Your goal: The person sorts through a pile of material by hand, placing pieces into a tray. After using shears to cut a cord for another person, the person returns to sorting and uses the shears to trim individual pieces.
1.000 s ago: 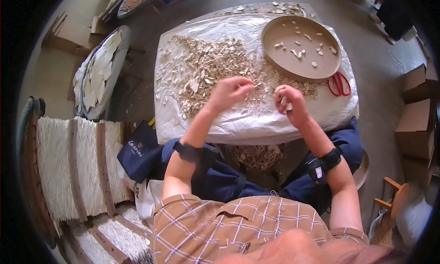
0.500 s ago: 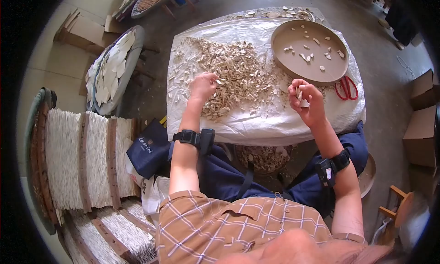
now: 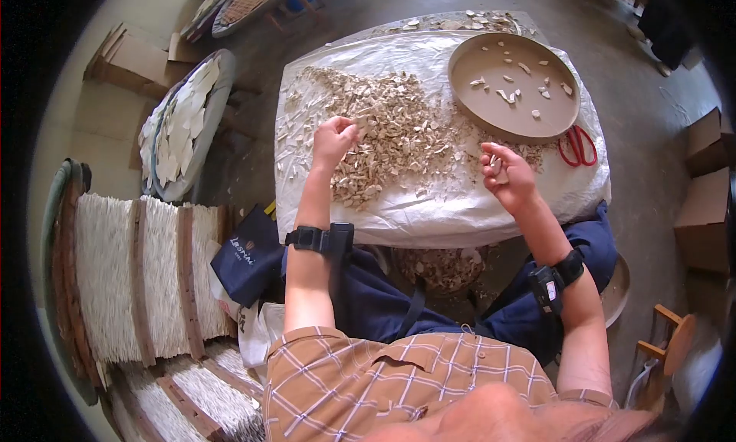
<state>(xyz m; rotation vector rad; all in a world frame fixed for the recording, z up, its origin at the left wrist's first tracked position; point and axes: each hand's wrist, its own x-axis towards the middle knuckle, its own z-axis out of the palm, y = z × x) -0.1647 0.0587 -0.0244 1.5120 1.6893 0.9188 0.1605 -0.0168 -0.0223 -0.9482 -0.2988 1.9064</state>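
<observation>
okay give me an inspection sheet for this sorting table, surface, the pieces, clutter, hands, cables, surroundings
Surface: small table draped in white plastic sheet.
Job's things: heap of pale chips spread over the sheet; round tan tray at the far right corner holds a few chips.
Clutter: red scissors beside the tray.
Hands: left hand pinching into the heap; right hand curled around a few pale chips. Black bands on both wrists.
Cables: nothing seen.
Surroundings: rack of white strips at left, round tray of larger white pieces, dark blue bag, cardboard boxes at right.
</observation>
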